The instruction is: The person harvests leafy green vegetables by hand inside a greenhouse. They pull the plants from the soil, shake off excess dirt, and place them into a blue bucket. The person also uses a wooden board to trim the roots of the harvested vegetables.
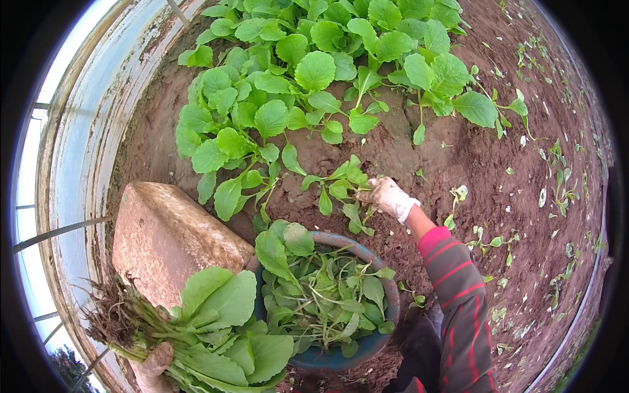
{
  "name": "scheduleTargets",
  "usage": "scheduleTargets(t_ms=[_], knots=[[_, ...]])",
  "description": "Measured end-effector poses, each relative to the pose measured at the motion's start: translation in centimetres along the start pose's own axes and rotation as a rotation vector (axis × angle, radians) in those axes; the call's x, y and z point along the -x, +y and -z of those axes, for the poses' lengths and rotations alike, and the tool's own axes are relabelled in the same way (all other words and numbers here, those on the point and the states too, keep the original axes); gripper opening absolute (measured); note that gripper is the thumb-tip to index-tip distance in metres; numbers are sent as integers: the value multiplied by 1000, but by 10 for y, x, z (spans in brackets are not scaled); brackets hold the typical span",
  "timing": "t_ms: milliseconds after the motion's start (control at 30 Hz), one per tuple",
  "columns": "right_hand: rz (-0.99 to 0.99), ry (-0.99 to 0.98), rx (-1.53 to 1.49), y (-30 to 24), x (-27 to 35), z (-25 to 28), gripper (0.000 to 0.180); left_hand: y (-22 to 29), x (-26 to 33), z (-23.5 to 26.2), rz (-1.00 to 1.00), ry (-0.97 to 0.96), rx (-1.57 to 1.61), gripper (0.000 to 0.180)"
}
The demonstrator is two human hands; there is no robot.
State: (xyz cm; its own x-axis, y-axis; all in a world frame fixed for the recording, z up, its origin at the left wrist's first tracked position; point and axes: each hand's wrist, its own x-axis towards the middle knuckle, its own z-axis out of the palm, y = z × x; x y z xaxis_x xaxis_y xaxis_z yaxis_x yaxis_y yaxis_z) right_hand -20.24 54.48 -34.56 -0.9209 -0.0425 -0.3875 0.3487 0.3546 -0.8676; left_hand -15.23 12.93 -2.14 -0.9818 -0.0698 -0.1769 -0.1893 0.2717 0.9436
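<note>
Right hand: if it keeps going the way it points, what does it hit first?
The right hand points up-left, already at a small leafy seedling. Beyond that lies bare soil, then the dense patch of green plants. Depth is hard to judge.

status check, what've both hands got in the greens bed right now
Left hand shut on bunch of pulled greens, roots out. Right hand gloved, gripping small plant in soil. Blue basin of leaves between them, nothing blocking.

Right hand [388, 196], gloved, grips small leafy plant [342, 188] in soil bed [472, 164]. Left hand [154, 363], apparently gloved, clutches uprooted greens bundle [209, 327], roots left. Blue basin [373, 344] of leaves between; stone block [164, 236] beside.
</note>
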Motion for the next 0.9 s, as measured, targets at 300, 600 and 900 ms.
scheduleTargets(t_ms=[300, 600, 900], knots=[[226, 162, -863, -73, 68, 5, 16, 5, -2, 12, -10, -16, -15, 58], [-220, -266, -358, -120, 95, 3, 42, 22, 6, -4, 114, 65, 132, 54], [66, 15, 1123, -41, 23, -58, 52, -4, -3, 25, -54, 8, -17, 57]])
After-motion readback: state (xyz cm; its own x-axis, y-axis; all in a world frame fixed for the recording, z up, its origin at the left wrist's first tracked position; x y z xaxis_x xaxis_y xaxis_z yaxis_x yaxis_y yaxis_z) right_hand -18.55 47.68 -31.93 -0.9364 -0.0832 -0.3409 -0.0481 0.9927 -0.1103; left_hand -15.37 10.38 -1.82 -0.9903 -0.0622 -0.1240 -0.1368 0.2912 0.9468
